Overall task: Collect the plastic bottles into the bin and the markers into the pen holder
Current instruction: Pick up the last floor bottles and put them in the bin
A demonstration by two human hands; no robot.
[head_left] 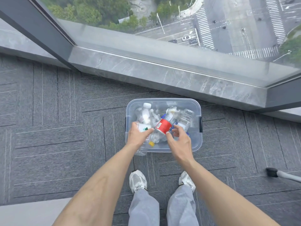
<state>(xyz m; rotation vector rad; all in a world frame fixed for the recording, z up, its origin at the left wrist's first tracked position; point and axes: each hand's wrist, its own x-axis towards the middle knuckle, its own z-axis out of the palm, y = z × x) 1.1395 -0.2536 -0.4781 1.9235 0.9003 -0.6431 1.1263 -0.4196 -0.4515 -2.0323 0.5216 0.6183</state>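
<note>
The left hand's fingers (147, 131) are spread loosely over a white-labelled bottle (143, 128) at the bin's near-left side; they rest on it rather than wrap it, so whether they grip it cannot be told. The right hand's fingers (169, 136) are curled part-way and open, the thumb tip touching the lower edge of the red-labelled bottle (162, 128), the other fingers just to the right of it and closed on nothing.

That bottle lies between the two hands, just below the centre of the frame. Its long axis runs on a slant, from the yellow cap (151, 143) at lower left, near the left hand (138, 136), up to its base at upper right. The right hand (180, 142) is the nearer to its label; the left hand is the nearer to its cap end.

It sits on top of the other clear bottles already heaped in the clear plastic bin (193, 145), which stands on the grey carpet (57, 144) just ahead of the person's shoes (138, 180) and below the window ledge (162, 74). No markers and no pen holder are in view.
</note>
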